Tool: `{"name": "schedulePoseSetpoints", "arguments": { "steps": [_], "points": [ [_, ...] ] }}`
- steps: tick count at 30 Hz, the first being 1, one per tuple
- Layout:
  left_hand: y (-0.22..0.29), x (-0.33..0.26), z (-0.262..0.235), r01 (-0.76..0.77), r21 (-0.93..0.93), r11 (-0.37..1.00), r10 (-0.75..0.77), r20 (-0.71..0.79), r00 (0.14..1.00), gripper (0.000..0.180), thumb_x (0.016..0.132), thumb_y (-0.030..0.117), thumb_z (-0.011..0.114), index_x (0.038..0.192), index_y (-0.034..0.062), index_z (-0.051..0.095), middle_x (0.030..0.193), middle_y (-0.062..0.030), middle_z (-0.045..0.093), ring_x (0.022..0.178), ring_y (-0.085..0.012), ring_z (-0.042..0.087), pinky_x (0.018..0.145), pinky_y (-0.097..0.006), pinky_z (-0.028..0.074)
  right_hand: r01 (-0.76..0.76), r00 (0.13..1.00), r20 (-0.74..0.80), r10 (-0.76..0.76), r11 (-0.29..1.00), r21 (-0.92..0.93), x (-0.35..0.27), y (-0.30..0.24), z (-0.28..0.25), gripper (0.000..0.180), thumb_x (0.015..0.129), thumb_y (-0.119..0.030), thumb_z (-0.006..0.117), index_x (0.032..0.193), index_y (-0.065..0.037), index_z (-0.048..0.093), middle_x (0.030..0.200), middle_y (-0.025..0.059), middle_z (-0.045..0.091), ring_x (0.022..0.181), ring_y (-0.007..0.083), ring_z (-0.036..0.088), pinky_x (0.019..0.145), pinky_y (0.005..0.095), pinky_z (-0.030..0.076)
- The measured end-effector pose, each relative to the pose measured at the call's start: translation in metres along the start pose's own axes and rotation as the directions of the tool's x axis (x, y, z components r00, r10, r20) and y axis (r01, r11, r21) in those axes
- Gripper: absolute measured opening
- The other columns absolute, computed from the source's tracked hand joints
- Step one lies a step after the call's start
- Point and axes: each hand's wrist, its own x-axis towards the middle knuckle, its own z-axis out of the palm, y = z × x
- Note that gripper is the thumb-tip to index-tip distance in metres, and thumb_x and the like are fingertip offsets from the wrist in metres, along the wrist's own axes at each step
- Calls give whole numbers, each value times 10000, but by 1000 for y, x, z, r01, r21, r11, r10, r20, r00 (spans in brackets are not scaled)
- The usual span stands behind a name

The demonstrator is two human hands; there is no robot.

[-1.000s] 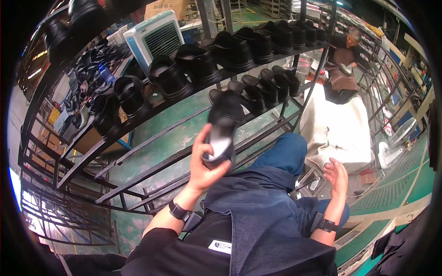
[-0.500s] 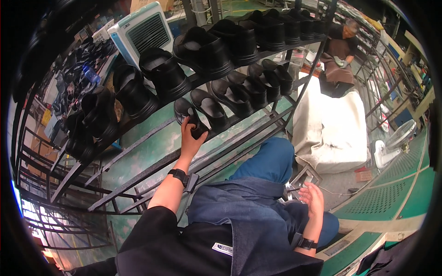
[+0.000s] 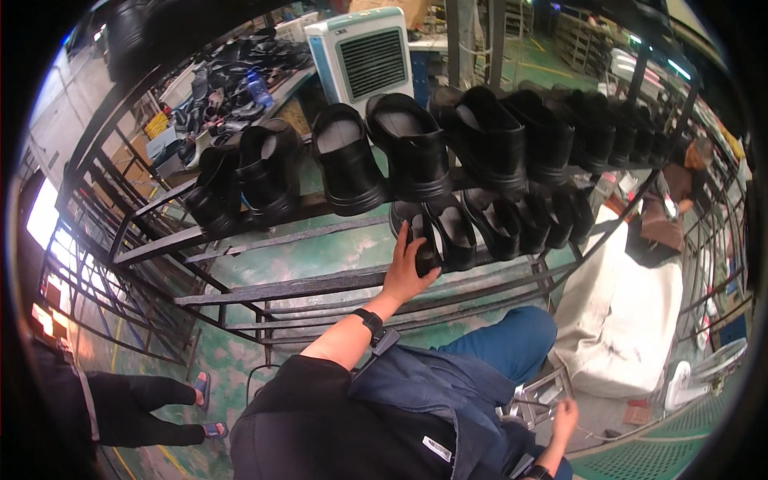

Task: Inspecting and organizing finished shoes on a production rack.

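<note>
My left hand [image 3: 410, 270] reaches to the lower shelf of a dark metal rack, its fingers and thumb spread around a black shoe [image 3: 427, 250] at the left end of a row. Closely beside that shoe stand more black shoes, such as the neighbouring shoe [image 3: 456, 236]. On the upper shelf runs a longer row of black shoes [image 3: 406, 152], heels toward me. My right hand [image 3: 566, 418] is low at the right, near a metal frame [image 3: 544, 398] by my knee. Its fingers are too small and blurred to make out.
Rack bars [image 3: 280, 290] extend left of the held shoe. Behind the rack are a white air cooler [image 3: 364, 60] and a table heaped with dark shoe pieces [image 3: 216, 92]. A pale cloth-covered block [image 3: 620, 320] and a fan [image 3: 704, 368] stand right. People are at the left and far right.
My view has swung left, bringing a person's legs and sandals into sight. My left hand stays on the same end shoe. The right hand appears lower in the picture.
</note>
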Motion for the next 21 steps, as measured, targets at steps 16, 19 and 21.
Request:
{"name": "schedulePoseSetpoints", "arguments": {
  "steps": [16,19,21],
  "points": [
    [-1,-6,7,-43,-2,999,43,-13,999,894,742,304,824,1464,82,345,1626,-259,91,1483,-458,193,1175,-461,313,-269,894,437,96,896,353,-27,-40,-1,313,960,-240,645,1170,-8,657,809,124,698,666,196,690,593,312,546],
    [8,-12,-6,-5,75,997,5,2,1000,1027,737,312,809,1552,95,223,1623,-267,91,1506,-448,125,1210,-571,139,-247,905,416,85,902,354,-31,-38,-5,293,944,-214,653,1148,-4,674,849,123,711,716,189,711,648,315,572],
    [19,-20,-20,-103,196,975,96,44,994,1025,735,300,786,1562,96,215,1623,-263,103,1509,-444,122,1187,-650,78,-184,914,404,49,936,302,-33,-38,-9,298,918,-246,682,1131,-39,693,833,95,719,720,169,702,662,313,559]
  ]
}}
